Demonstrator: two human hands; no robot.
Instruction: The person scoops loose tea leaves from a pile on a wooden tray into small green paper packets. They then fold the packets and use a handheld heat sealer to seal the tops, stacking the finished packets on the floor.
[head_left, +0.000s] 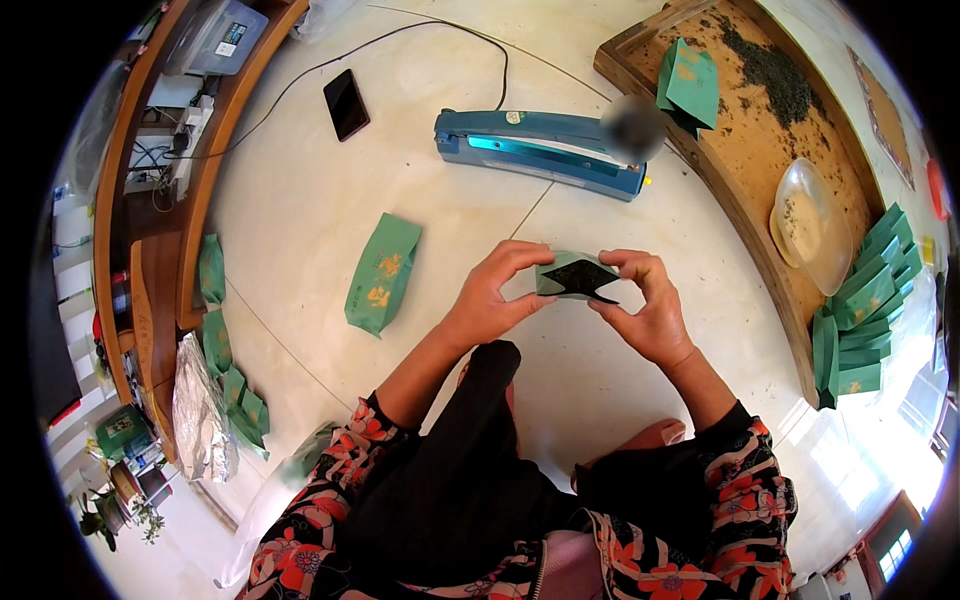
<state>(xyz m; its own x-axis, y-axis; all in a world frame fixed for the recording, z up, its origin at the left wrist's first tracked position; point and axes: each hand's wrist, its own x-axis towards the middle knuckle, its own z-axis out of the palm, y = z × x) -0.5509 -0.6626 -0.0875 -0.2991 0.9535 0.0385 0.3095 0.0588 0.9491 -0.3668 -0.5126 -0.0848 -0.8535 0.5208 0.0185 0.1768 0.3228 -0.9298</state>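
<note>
Between my two hands is a green gusseted packet (551, 283), its mouth spread into a dark diamond facing up at me. Dark loose contents show inside. My left hand (499, 289) pinches its left corner between thumb and fingers. At the opposite corner, my right hand (646, 304) grips the same way. Beyond them a blue impulse heat sealer (540, 154) lies on the floor, its arm angled over the base; a blurred round patch covers its right end. To the left, a filled green packet (384, 274) with orange print lies flat.
A wooden tray (731, 180) on the right holds dark dried leaves (776, 71), an upright green packet (688, 82) and a clear plastic scoop or bowl (814, 225). Several green packets (862, 307) stand beside it. A phone (346, 105) and power cord (390, 36) lie on the floor near a wooden cabinet (206, 142).
</note>
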